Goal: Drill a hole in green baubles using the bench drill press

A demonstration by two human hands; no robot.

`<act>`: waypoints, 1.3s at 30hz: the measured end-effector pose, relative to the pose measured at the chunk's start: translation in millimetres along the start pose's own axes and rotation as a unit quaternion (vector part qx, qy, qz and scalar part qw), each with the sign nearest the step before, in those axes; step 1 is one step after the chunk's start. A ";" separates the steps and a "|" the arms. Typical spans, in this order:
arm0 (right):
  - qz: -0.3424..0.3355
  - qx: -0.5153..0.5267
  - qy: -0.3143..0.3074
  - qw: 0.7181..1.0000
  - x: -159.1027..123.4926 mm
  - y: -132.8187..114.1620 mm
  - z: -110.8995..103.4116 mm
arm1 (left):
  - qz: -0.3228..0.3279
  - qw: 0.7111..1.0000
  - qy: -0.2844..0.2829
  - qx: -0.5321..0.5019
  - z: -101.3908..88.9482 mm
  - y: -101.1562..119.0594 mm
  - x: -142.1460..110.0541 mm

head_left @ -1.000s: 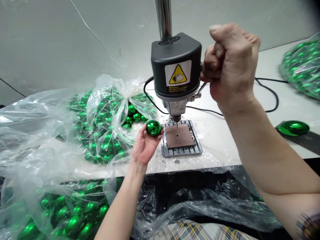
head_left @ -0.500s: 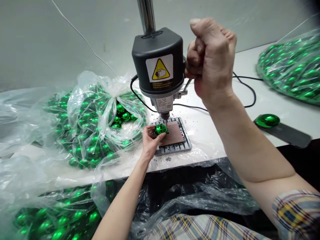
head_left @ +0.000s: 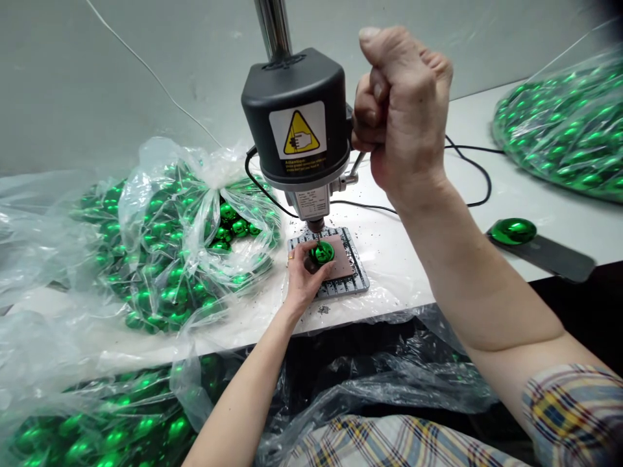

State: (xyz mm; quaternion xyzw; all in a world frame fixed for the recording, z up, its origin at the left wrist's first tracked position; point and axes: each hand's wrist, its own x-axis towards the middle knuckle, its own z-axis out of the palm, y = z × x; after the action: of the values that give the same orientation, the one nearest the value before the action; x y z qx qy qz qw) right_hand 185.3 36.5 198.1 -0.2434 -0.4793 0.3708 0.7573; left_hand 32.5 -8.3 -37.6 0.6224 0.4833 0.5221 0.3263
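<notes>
Between the thumb and fingers of my left hand [head_left: 304, 279] is a shiny green ball ornament [head_left: 323, 253]. The ball is over a pinkish-brown pad [head_left: 342, 263] on the slotted grey base plate [head_left: 359, 284], right under the bit of a bench drill press [head_left: 294, 117]. I cannot tell whether the bit touches the ball. My right hand [head_left: 406, 107] is raised beside the motor housing, its fingers wrapped round the drill press lever [head_left: 357, 167]; the grip itself is hidden in the fist. Dark shavings lie scattered on the plate and pad.
An open clear plastic bag of green balls [head_left: 180, 240] lies on the white table at left. Another bag of balls [head_left: 564, 130] is at far right. A green ball [head_left: 513, 230] rests by a dark flat strip [head_left: 559, 256]. A black cable [head_left: 479, 168] runs behind the drill.
My left hand has moved right, bringing the green ball from the pad's left side to under the drill bit. My right hand keeps its hold on the lever. The view has shifted slightly.
</notes>
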 end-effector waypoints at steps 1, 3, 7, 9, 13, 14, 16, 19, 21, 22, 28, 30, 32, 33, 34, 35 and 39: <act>-0.001 -0.003 -0.002 1.000 0.0 0.1 -0.4 | -0.008 1.000 -0.001 -0.009 0.7 0.1 -0.2; -0.007 -0.002 -0.006 1.000 0.3 0.7 -0.9 | -0.023 0.999 -0.006 -0.026 1.5 1.4 0.1; -0.007 0.020 -0.006 1.000 1.4 1.8 -0.4 | -0.042 0.997 -0.012 -0.067 1.9 5.2 0.9; -0.009 0.029 -0.004 1.000 0.2 1.9 -0.4 | -0.041 0.996 -0.014 -0.073 1.9 5.8 0.9; -0.071 0.028 -0.026 0.997 -9.7 4.2 -5.7 | -0.037 0.996 -0.015 -0.074 1.9 4.5 0.7; -0.096 0.026 -0.035 0.994 -13.3 6.1 -8.4 | -0.037 0.996 -0.015 -0.075 1.9 4.1 0.7; -0.144 0.019 -0.049 0.988 -20.9 12.0 -15.0 | -0.038 0.996 -0.017 -0.074 1.8 3.7 0.7; -0.198 0.004 -0.048 0.979 -32.3 23.2 -25.0 | -0.037 0.997 -0.017 -0.066 1.8 3.1 0.6; -0.217 -0.002 -0.044 0.975 -40.1 28.3 -30.0 | -0.037 0.997 -0.015 -0.064 1.8 2.3 0.5; -0.220 -0.009 -0.040 0.975 -44.2 29.3 -31.8 | -0.037 0.997 -0.015 -0.068 1.9 1.8 0.5; -0.186 -0.052 -0.034 0.981 -63.2 27.2 -36.7 | -0.034 0.996 -0.015 -0.078 1.6 4.1 0.8; -0.214 -0.037 -0.047 0.975 -64.7 31.6 -39.1 | -0.033 0.997 -0.016 -0.070 1.4 6.8 0.8; -0.250 -0.027 -0.057 0.966 -64.6 38.4 -42.3 | -0.031 0.997 -0.018 -0.068 1.4 8.6 0.7; -0.266 -0.027 -0.060 0.962 -64.5 41.9 -44.1 | -0.031 0.997 -0.018 -0.070 1.6 8.8 0.7; -0.278 -0.030 -0.063 0.958 -64.5 45.1 -46.0 | -0.031 0.997 -0.018 -0.074 1.8 8.7 0.6; -0.286 -0.036 -0.067 0.955 -64.7 47.9 -47.9 | -0.033 0.996 -0.018 -0.078 2.1 8.4 0.5; -0.315 -0.047 -0.090 0.944 -68.9 56.6 -55.4 | -0.038 0.995 -0.010 -0.093 2.7 8.5 -0.2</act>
State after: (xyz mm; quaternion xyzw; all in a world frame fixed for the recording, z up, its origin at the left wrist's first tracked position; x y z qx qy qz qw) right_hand 198.7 15.2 96.2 -0.0808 -0.6149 0.1109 0.7766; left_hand 37.3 -10.9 -30.6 0.5755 0.4525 0.5457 0.4078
